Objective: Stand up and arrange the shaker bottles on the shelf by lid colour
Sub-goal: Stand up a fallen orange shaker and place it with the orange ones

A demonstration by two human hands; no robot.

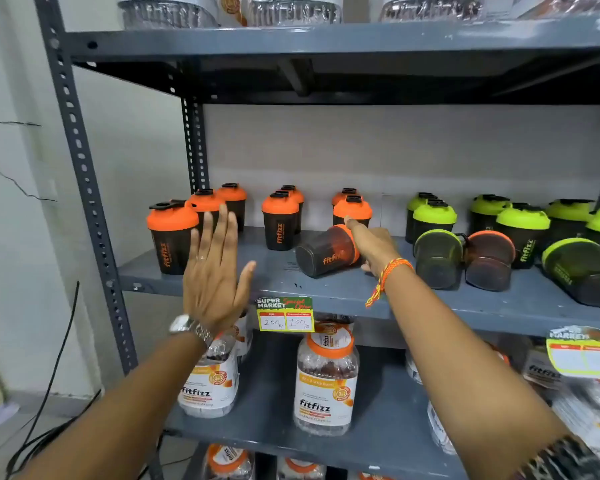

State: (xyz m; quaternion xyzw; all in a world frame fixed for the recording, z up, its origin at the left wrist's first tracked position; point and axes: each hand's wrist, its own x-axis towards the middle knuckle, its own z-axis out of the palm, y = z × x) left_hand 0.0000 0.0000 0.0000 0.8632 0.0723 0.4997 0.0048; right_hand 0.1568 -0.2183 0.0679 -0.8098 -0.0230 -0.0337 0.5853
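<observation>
Your right hand (368, 247) gripped the toppled orange-lidded shaker (326, 251) by its lid, mid-shelf (343, 292). Left hand (215, 268) hovered spread, empty. Risk: swinging it upright could knock the standing orange shaker (352, 211) just behind.

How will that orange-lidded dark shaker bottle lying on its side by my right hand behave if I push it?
The toppled orange-lidded dark plastic shaker bottle looks round-bodied and lies on its side, so it will probably roll along the grey metal shelf. It appears see-through and empty, so likely light. Your right hand touches its lid end, which may swing it round.
</observation>
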